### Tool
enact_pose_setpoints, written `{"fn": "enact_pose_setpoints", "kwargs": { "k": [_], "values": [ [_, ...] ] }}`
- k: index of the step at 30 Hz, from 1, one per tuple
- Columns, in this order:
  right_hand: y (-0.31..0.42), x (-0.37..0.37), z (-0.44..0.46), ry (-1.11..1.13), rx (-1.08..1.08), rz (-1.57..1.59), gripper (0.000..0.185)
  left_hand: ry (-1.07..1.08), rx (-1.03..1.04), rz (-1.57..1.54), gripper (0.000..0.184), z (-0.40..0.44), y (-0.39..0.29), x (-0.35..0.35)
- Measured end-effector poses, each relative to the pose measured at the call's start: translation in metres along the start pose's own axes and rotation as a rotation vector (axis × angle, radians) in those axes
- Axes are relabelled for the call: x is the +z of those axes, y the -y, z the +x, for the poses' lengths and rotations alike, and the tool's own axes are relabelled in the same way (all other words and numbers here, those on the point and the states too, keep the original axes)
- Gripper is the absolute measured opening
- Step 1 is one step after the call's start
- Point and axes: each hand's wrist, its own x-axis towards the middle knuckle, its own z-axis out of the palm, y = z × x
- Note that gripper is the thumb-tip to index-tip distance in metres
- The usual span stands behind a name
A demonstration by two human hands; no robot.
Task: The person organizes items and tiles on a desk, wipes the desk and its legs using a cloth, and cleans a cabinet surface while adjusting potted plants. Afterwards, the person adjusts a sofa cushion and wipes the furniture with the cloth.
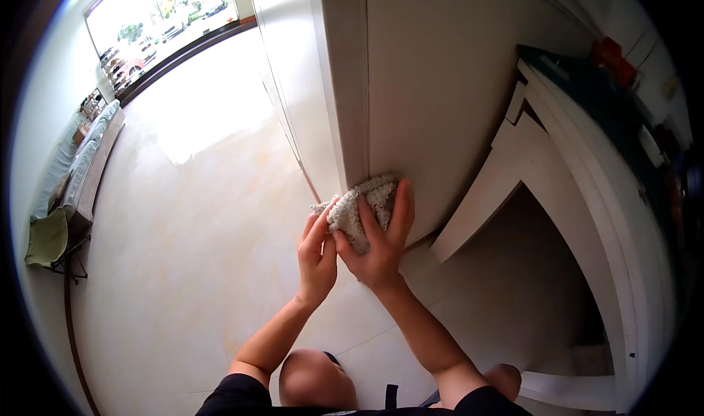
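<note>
A fluffy light-grey cleaning cloth [356,221] is bunched against the lower part of a white door or panel edge [347,100]. My left hand [318,258] grips the cloth's left side, its fingers pressed together along it. From the right, my right hand [378,251] presses the cloth with fingers spread over it and the thumb toward the left hand. Both hands are close together, nearly touching. Part of the cloth and of the panel edge behind it is hidden by the fingers.
To the right stands a white table frame [565,188] with a dark green top [579,86] bearing several items. A long padded bench [92,166] and a green folding chair [48,238] line the left wall. Pale floor [183,232] lies between, with a bright window [161,20] beyond.
</note>
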Motion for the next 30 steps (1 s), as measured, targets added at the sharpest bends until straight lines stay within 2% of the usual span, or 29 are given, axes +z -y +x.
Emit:
{"fn": "enact_pose_setpoints", "kwargs": {
  "k": [1, 3, 4, 7, 9, 15, 19, 21, 24, 29, 30],
  "values": [
    [0.002, 0.000, 0.006, 0.013, -0.004, -0.061, 0.042, -0.030, -0.082, -0.106, 0.046, -0.007, 0.000, 0.003],
    [-0.005, 0.005, 0.007, 0.013, -0.026, -0.056, 0.044, -0.104, -0.087, -0.218, 0.054, -0.019, 0.008, 0.014],
    [-0.011, 0.007, 0.005, 0.015, -0.039, -0.043, 0.045, -0.057, -0.092, -0.233, 0.057, -0.020, 0.009, 0.011],
    [-0.018, 0.009, 0.012, -0.012, -0.051, 0.006, 0.047, -0.038, 0.009, -0.139, 0.057, -0.020, 0.007, 0.009],
    [-0.016, 0.006, 0.027, -0.033, -0.044, 0.038, 0.046, -0.068, -0.018, -0.122, 0.056, -0.020, 0.003, 0.005],
    [0.015, -0.019, 0.146, -0.122, -0.308, -0.100, 0.042, -0.143, -0.039, -0.172, 0.053, -0.017, 0.013, -0.001],
    [-0.011, -0.019, 0.062, 0.094, -0.217, -0.187, 0.038, -0.147, -0.057, -0.210, 0.052, -0.016, 0.017, -0.002],
    [-0.025, -0.010, 0.029, 0.100, -0.166, -0.104, 0.036, -0.143, -0.070, -0.209, 0.050, -0.018, 0.021, 0.001],
    [-0.028, -0.014, 0.053, 0.034, -0.225, -0.040, 0.034, -0.133, -0.077, -0.200, 0.049, -0.017, 0.025, 0.001],
    [0.010, -0.020, 0.135, -0.105, -0.430, -0.141, 0.037, -0.124, -0.096, -0.185, 0.049, -0.017, 0.026, -0.006],
    [0.009, -0.018, 0.131, -0.086, -0.403, -0.144, 0.037, -0.130, -0.093, -0.187, 0.048, -0.015, 0.028, -0.006]
  ]
}}
